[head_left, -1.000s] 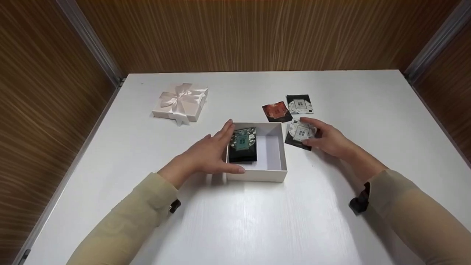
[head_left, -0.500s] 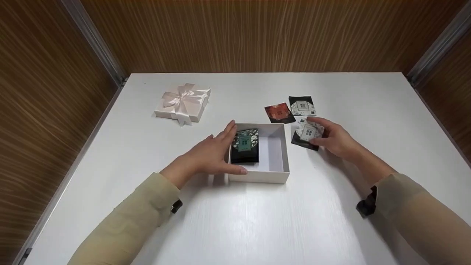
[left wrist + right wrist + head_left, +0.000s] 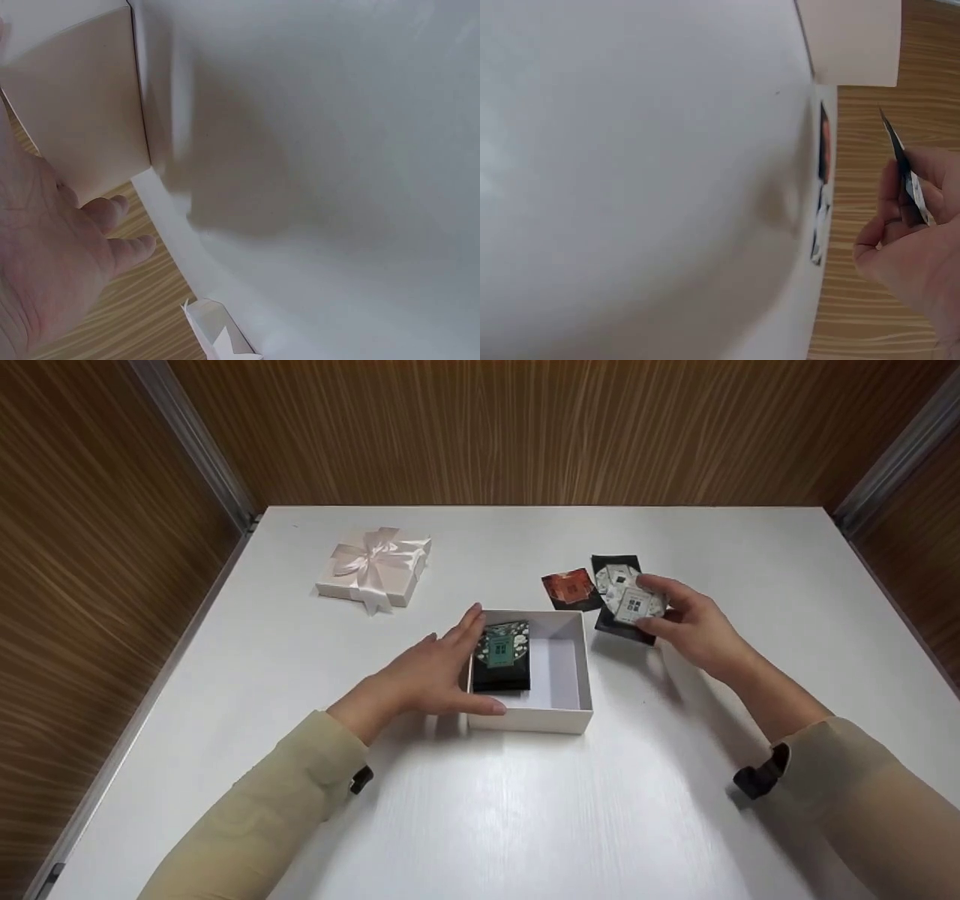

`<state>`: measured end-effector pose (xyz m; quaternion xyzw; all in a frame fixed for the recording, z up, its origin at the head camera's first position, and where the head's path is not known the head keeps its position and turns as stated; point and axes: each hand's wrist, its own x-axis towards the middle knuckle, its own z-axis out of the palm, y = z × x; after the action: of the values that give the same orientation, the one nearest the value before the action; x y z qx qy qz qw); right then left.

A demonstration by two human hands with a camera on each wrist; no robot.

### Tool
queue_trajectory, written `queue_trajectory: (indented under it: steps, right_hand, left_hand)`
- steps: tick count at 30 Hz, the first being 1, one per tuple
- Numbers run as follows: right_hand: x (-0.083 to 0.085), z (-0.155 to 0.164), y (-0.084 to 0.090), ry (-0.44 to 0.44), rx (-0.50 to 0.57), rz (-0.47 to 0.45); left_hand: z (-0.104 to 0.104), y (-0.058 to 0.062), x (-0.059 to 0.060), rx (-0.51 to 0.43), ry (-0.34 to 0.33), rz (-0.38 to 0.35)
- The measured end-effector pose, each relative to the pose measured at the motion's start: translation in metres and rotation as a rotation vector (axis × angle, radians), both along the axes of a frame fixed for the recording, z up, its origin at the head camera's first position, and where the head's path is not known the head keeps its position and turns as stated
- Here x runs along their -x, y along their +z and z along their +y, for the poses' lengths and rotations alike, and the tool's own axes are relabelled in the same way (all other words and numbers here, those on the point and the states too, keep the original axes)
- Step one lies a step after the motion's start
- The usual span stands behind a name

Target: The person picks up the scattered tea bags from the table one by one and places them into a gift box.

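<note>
My left hand rests against the left side of an open white box, fingers stretched along its side and thumb lying over the front wall. Inside the box, on the left, lies a black sachet with a green label, apparently on top of others; the right half shows bare bottom. My right hand pinches a black-and-white sachet between thumb and fingers. The right wrist view shows this pinched sachet edge-on, raised off the table. In the head view it overlaps another black-and-white sachet behind it.
A black sachet with an orange-red label lies behind the box's right back corner. At the back left sits a pale pink box with a ribbon bow. Wood-grain panels enclose the white table behind and at the sides.
My right hand has lifted the front black-and-white sachet and moved it back and slightly right, over the one behind. My left hand stays at the box.
</note>
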<state>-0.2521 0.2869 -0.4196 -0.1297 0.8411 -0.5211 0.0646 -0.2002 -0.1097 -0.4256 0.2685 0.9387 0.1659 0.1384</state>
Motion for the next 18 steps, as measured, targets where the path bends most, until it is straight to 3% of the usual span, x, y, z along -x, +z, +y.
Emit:
queue_trajectory:
  steps: [5, 12, 18]
  right_hand:
    - [-0.006, -0.011, 0.016, -0.016, 0.010, 0.050]
    - [-0.016, -0.033, 0.029, -0.004, 0.110, 0.083]
    - [-0.022, -0.052, 0.034, 0.047, 0.075, 0.115]
  left_hand:
    - [0.000, -0.001, 0.000, -0.003, 0.003, 0.006]
    - [0.001, 0.000, 0.000, -0.006, 0.000, 0.007]
    - [0.001, 0.001, -0.001, -0.011, -0.002, 0.004]
